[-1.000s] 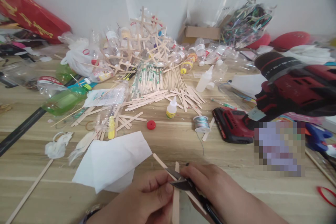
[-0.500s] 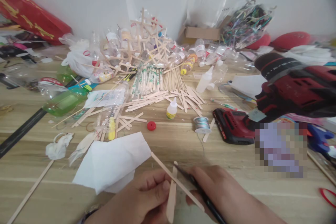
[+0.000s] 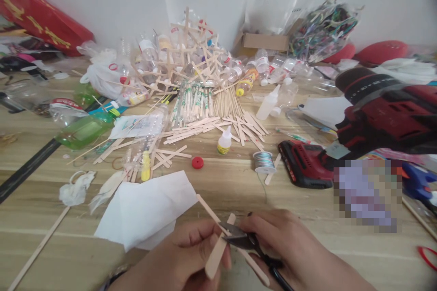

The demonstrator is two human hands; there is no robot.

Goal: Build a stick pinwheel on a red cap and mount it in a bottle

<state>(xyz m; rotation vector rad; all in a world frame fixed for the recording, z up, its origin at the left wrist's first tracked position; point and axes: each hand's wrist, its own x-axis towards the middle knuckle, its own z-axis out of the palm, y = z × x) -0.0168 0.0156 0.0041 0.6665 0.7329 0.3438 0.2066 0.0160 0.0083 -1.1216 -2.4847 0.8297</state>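
Note:
My left hand (image 3: 191, 250) pinches two crossed wooden craft sticks (image 3: 215, 257) near where they meet, low in the middle of the view. My right hand (image 3: 283, 241) grips black-handled scissors (image 3: 241, 240). Their blades are parted and lie around the sticks near the crossing, close to my left fingertips. Whether the blades press on the wood I cannot tell. A folded white paper (image 3: 146, 207) lies just left of my hands.
Beyond my hands are a red bottle cap (image 3: 197, 163), a small glue bottle (image 3: 224, 141), a thread spool (image 3: 265, 163) and loose craft sticks (image 3: 194, 129). A red-black cordless drill (image 3: 385, 113) stands at right. A green bottle (image 3: 87, 132) lies at left.
The scissors have turned from lying along my right hand to having spread blades at the sticks' crossing. The crossed sticks have tilted slightly in my left hand.

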